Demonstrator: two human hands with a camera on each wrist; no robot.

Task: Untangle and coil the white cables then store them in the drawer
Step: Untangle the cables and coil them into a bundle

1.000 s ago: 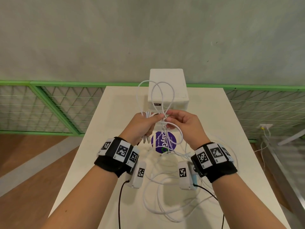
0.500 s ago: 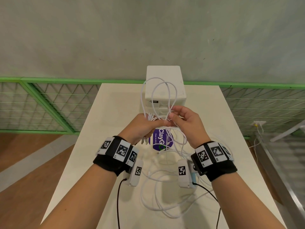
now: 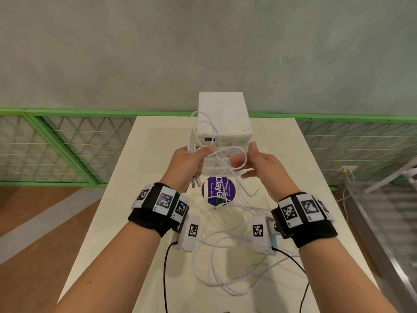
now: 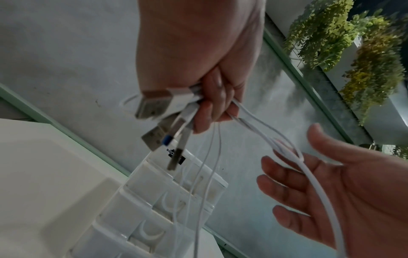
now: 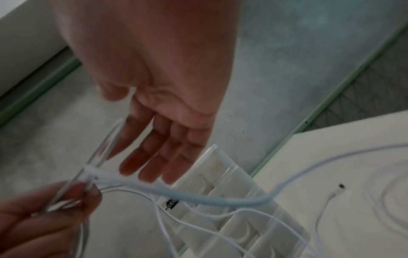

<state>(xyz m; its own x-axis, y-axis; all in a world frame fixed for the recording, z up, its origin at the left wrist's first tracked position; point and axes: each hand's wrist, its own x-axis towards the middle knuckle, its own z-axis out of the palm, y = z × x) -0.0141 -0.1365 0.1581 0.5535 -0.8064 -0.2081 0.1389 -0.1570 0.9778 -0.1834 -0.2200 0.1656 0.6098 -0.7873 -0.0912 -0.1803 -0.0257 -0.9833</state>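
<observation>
The left hand point(image 3: 189, 162) clenches a bundle of white cables point(image 3: 204, 132) in front of the drawer unit point(image 3: 224, 118), which stands at the far edge of the bench point(image 3: 140, 177). The USB plugs point(image 4: 162, 106) project from the bottom of this grip. Loops rise above the grip, in front of the drawer unit. The right hand point(image 3: 259, 163) is released, fingers point(image 4: 284, 176) straight, just right of the left hand. 1 cable loop point(image 3: 239, 158) passes across its fingers. The remaining cable slack point(image 3: 225, 263) lies on the bench, nearer the person than the drawer unit.
</observation>
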